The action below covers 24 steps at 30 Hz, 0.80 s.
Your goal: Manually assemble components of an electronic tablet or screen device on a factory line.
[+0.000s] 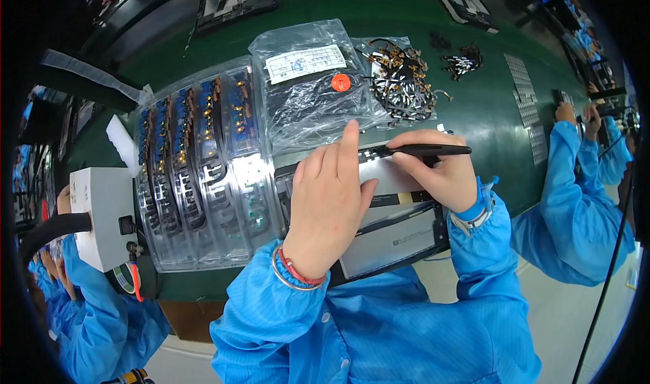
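Observation:
My left hand point(327, 194) lies palm down over the upper left of an opened tablet-like device point(396, 245). Its fingers are stretched out and the index finger points away from me. In my right hand point(443, 174), a pair of black tweezers point(437, 150) is pinched between thumb and fingers. The tip points left, to the device's upper edge near my left index finger. Silver panels and a black frame show on the device; my left hand hides part of it. What the tip touches is too small to make out.
Left stands a clear plastic tray point(261, 181) of small blue circuit boards. Beyond my hands lie a clear bag point(298, 103) with a label and a heap of short cables point(403, 79). A white box point(101, 215) with a black hose is far left. Co-workers' blue sleeves point(569, 194) flank me.

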Each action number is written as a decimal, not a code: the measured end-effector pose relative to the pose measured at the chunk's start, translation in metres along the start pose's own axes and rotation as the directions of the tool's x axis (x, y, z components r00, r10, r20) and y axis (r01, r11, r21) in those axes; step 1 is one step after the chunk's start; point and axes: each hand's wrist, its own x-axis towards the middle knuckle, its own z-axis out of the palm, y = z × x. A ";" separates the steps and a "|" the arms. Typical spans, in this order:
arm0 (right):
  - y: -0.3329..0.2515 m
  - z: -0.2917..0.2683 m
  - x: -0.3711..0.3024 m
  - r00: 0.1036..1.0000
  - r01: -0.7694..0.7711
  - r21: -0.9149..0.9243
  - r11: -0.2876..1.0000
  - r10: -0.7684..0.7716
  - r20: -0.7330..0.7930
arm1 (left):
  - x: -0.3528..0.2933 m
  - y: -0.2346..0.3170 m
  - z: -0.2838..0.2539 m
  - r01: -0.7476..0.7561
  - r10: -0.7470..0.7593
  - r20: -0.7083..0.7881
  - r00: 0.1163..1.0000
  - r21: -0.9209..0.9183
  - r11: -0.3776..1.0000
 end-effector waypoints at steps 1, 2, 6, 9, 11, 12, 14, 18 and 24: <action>-0.001 -0.001 0.000 0.999 -0.032 0.022 0.999 0.032 0.001 | 0.000 0.001 0.000 -0.004 0.004 -0.010 1.000 0.005 1.000; -0.001 -0.002 -0.001 0.998 -0.065 0.045 0.997 0.065 0.003 | 0.000 0.001 0.000 -0.008 0.009 -0.020 1.000 0.011 1.000; 0.003 -0.001 0.001 0.998 -0.069 0.051 0.996 0.069 0.015 | 0.001 -0.001 0.000 0.000 0.001 -0.024 1.000 0.008 1.000; 0.002 0.001 0.001 1.000 -0.019 0.030 0.999 0.019 0.007 | 0.000 -0.002 0.001 -0.002 0.002 -0.005 1.000 0.007 1.000; 0.001 0.001 0.002 0.997 -0.072 0.060 0.996 0.071 0.012 | 0.001 -0.002 0.001 -0.004 0.004 -0.012 1.000 0.013 1.000; 0.001 0.001 0.002 0.997 -0.071 0.061 0.996 0.070 0.012 | 0.001 -0.001 0.000 -0.004 0.004 -0.013 1.000 0.015 1.000; 0.004 0.000 0.000 1.000 -0.023 0.060 0.998 0.023 0.001 | 0.000 0.000 -0.002 0.003 -0.003 -0.012 1.000 -0.001 1.000; 0.003 0.001 -0.001 0.999 -0.035 0.110 0.993 0.035 0.004 | -0.001 0.000 -0.002 -0.005 0.005 -0.013 1.000 0.004 1.000; -0.006 -0.018 -0.021 0.935 0.198 -0.081 0.977 -0.213 -0.283 | -0.031 0.022 -0.039 -0.101 0.117 -0.085 0.990 0.168 0.981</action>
